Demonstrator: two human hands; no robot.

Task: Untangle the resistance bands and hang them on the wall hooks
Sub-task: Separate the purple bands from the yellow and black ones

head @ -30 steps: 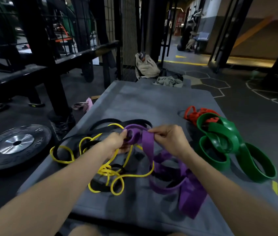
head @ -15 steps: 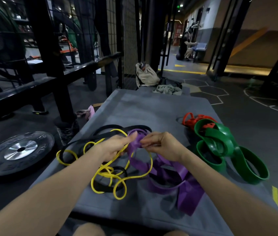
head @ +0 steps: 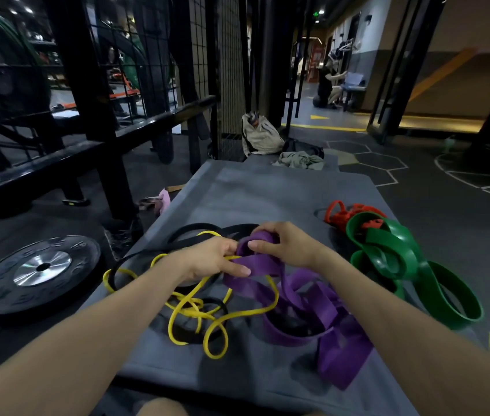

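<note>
A wide purple band (head: 306, 307) lies knotted with a thin yellow band (head: 195, 313) and a black band (head: 195, 228) on a grey mat (head: 252, 187). My left hand (head: 210, 259) pinches a purple strand with thumb and fingers, yellow loops running under it. My right hand (head: 285, 244) grips the bunched top of the purple band, thumb pressed on it. A green band (head: 393, 262) and a red band (head: 345, 213) lie coiled together at the mat's right. No wall hooks show in the view.
A black weight plate (head: 38, 270) lies on the floor to the left. A black rack frame (head: 87, 94) and wire mesh stand beyond it. A beige bag (head: 260, 135) and clothes sit past the mat's far end. A person sits far down the hall.
Both hands have shifted along the purple knot; my left thumb now lies across a purple strand and my right hand sits over the bunched top. The view has dropped slightly.
</note>
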